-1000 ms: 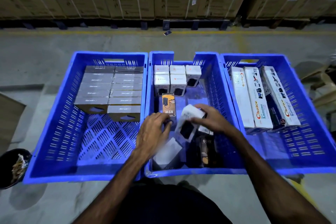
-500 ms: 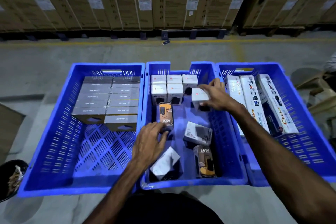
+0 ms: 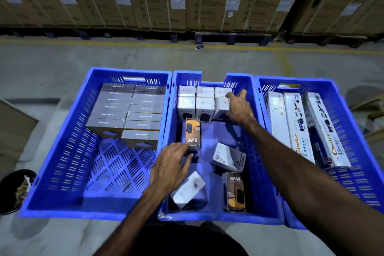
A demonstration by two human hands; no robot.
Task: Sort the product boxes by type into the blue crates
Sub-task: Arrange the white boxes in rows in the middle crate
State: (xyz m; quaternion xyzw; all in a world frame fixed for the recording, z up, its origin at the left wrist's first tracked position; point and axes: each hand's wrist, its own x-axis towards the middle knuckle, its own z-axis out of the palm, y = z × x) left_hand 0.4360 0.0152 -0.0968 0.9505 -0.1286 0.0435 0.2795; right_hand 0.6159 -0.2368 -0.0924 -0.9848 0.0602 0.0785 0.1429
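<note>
Print on the grey flat boxes (image 3: 126, 110) in the left crate (image 3: 62, 172) is too blurred to read; they lie in two columns against the far wall, long axes running left-right. Right crate (image 3: 353, 172) is cut off at the frame edge; its long white boxes (image 3: 295, 127) lie lengthwise, near-to-far, leaning on each other. Middle crate (image 3: 259, 203): white cube boxes (image 3: 196, 102) stand upright in two rows at the far end. Right hand (image 3: 239, 108) grips the rightmost white box (image 3: 222, 108) in the near row, fingers curled over its top, thumb side hidden. Left hand (image 3: 172, 164) rests fingers spread at the near end of an orange 65W box (image 3: 192, 133); contact point is shadowed, grip cannot be told. That box lies flat, long axis near-to-far, label upside down. Second 65W box (image 3: 234, 191) stands near the front wall, label upright. Two loose white boxes, one tilted (image 3: 227, 158), one (image 3: 189, 189) partly under the left wrist. Dark bin (image 3: 14, 189) on the floor at left, contents unclear.
</note>
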